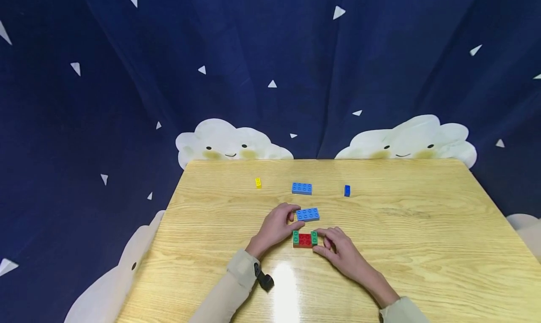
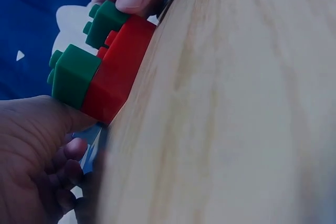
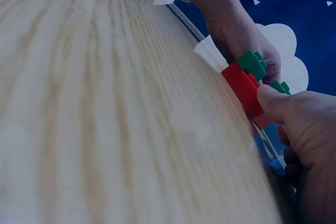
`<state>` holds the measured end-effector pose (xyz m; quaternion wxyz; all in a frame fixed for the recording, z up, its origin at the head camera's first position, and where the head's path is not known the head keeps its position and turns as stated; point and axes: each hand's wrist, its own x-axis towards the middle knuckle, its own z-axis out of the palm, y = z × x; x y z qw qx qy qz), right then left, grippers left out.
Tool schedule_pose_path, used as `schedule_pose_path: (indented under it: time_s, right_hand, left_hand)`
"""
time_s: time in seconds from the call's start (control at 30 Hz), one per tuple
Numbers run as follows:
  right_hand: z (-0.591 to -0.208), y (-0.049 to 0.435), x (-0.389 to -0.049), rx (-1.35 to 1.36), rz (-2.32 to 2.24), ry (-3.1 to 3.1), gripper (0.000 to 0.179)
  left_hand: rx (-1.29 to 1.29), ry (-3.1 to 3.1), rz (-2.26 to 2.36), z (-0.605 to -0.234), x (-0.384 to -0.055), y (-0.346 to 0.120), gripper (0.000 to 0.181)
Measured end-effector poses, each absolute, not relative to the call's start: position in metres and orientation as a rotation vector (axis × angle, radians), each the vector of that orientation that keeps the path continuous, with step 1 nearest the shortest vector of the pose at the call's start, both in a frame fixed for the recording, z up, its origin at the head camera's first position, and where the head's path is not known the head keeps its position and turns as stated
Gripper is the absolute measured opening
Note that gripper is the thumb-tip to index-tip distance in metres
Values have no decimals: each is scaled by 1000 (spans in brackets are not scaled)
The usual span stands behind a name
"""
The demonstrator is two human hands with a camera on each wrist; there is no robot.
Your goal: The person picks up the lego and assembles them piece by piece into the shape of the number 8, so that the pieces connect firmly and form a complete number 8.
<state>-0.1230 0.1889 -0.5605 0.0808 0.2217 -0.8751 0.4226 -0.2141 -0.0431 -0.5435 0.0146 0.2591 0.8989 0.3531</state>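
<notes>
In the head view my left hand (image 1: 276, 223) pinches the left end of a light blue toy building brick (image 1: 307, 214), thumb at its front and index finger at its back. Just in front lies a red building brick (image 1: 305, 240) with a green brick (image 1: 296, 237) on its left end and another green brick (image 1: 314, 237) on its right. My right hand (image 1: 344, 254) grips the right end of this red and green stack, which rests on the table. In the left wrist view, my left thumb partly hides the light blue brick behind the stack.
Farther back on the wooden table (image 1: 203, 210) lie a small yellow brick (image 1: 258, 182), a second light blue brick (image 1: 302, 188) and a small dark blue brick (image 1: 347, 190). Behind the table's far edge hangs a dark blue curtain (image 1: 270, 46) with clouds and triangles.
</notes>
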Motion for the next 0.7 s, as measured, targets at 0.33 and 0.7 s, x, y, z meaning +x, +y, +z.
schedule_pose_path:
  time_s: [0.33, 0.7]
  right_hand:
    - [-555, 191, -129, 719, 1226, -2652, 34]
    - [-556, 191, -134, 683, 1230, -2675, 34]
  left_hand:
    - [799, 2811, 1050, -541, -217, -40, 38]
    - [753, 2777, 1086, -539, -218, -41, 39]
